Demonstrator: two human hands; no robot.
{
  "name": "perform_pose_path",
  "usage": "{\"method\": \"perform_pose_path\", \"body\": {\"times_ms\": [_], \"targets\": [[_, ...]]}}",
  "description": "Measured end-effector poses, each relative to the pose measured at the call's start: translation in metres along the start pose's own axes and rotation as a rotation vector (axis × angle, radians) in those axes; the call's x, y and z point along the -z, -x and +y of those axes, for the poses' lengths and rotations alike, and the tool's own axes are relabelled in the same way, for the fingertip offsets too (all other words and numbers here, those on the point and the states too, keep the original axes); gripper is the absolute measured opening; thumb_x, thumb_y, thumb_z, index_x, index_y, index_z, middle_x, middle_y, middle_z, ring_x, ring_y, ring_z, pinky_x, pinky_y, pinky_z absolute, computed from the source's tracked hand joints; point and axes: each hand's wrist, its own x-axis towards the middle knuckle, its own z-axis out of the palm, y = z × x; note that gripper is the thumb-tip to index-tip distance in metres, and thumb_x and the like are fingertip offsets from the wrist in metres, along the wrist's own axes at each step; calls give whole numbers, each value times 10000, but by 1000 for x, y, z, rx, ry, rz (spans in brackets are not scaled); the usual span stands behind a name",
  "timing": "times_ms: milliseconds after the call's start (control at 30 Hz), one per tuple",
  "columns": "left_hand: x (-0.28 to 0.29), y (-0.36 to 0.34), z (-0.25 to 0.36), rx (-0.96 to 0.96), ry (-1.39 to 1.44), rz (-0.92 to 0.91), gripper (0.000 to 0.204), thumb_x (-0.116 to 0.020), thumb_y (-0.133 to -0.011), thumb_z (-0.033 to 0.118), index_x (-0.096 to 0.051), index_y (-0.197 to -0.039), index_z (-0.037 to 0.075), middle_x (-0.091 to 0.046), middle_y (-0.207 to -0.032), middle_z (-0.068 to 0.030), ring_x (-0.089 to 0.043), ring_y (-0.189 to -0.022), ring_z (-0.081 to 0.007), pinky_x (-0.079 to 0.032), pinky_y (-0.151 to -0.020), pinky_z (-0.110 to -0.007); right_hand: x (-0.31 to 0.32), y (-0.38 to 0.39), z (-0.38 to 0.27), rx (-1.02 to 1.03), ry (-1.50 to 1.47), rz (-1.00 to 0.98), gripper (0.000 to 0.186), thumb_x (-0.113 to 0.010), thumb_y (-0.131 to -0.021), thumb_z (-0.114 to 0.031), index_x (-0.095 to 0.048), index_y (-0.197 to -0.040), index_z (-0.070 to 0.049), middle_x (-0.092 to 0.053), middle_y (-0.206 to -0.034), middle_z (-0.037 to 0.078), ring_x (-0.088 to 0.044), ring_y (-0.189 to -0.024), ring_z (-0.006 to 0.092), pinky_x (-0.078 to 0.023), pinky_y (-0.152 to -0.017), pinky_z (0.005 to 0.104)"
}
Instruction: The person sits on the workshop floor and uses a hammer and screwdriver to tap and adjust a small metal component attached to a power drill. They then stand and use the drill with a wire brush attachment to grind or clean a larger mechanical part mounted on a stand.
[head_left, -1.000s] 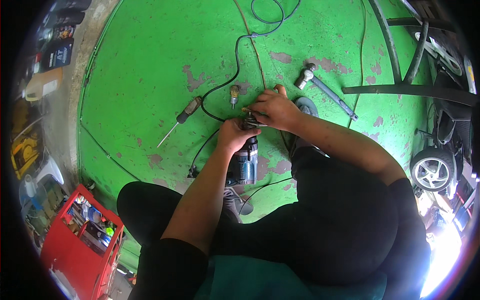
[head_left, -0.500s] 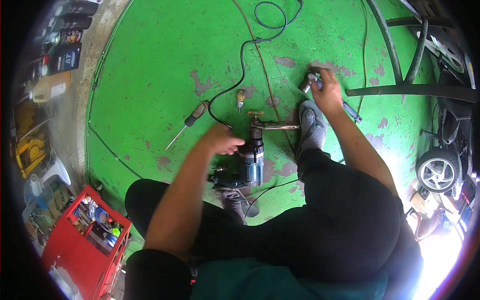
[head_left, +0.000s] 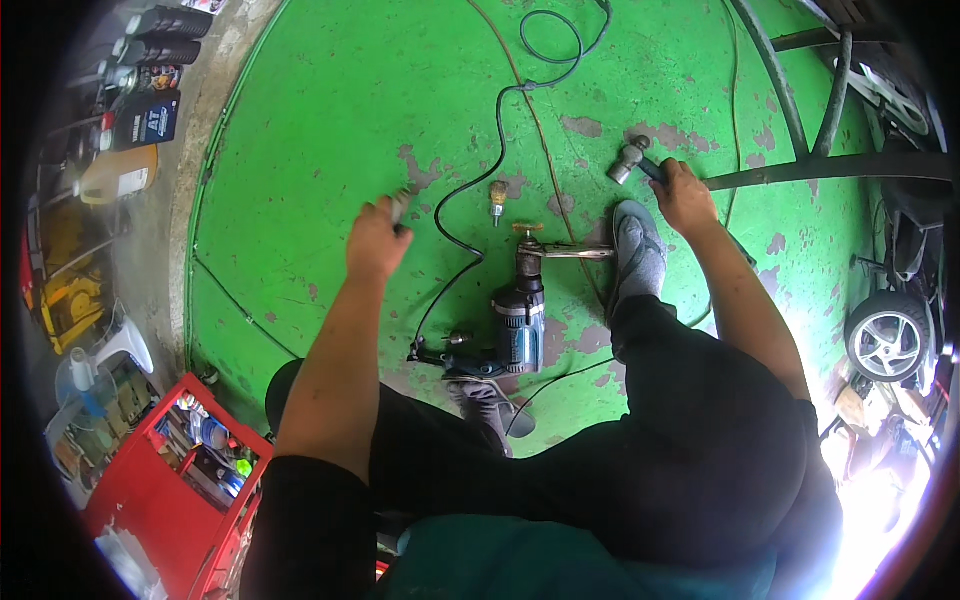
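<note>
A ball-peen hammer [head_left: 628, 161] is in my right hand [head_left: 688, 198], whose fingers wrap its dark handle just below the metal head. To the left, my left hand [head_left: 374, 242] closes on a screwdriver [head_left: 402, 204]; only the worn handle end shows, and its blade is hidden. Between my feet a blue and black power drill [head_left: 518, 335] lies on the floor with its nose pointing away from me. Locking pliers [head_left: 575, 252] sit across its front end, reaching toward my right foot. A brass-coloured wheel-like piece [head_left: 527, 228] tops the drill's nose.
A small brush-like bit [head_left: 498, 199] lies beyond the drill on the green floor [head_left: 300, 130]. The black power cord [head_left: 500, 120] curves away and loops. A red tool cabinet [head_left: 150, 500] is at left. Metal frame bars [head_left: 830, 172] and a wheel [head_left: 886, 338] are at right.
My left hand has moved from beside the drill to the screwdriver at upper left and closed on it. My right hand has shifted from the hammer's head to its handle.
</note>
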Motion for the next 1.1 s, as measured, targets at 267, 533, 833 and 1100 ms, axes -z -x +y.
{"method": "perform_pose_path", "body": {"times_ms": [267,533,833,1100], "targets": [[139,18,95,-369,645,-25,395,-753,-825,87,-591,-1183,42,-649,-812,-18,-584,-756,-77,-485,-660,-277,48,26,-54,-188,-159,-2,325,-652,-977,-309,-523,-1202,-114,-728,-1003,222,-692,-983,454,-536,-842,568],[72,113,230,-854,819,-194,337,-868,-674,258,-617,-841,109,-606,-701,-83,-632,-639,-287,-489,-582,-406,88,52,-64,-145,-421,223,324,-750,-921,-265,-583,-1131,-85,-709,-859,195,-691,-789,380,-522,-696,477],[35,113,266,-810,830,-58,338,-856,-647,328,-612,-763,124,-627,-706,-56,-651,-669,-309,-484,-600,-448,120,86,-47,-142,-805,242,233,-680,-997,-148,-637,-1150,22,-608,-872,20,-527,-808,105,-442,-719,285],[29,92,253,-809,871,-82,396,-868,-640,345,-635,-855,109,-655,-788,-71,-671,-730,-328,-513,-654,-465,153,98,-69,-148,-844,213,197,-669,-1014,-166,-650,-1143,-19,-525,-787,-45,-412,-643,38,-321,-544,236]]}}
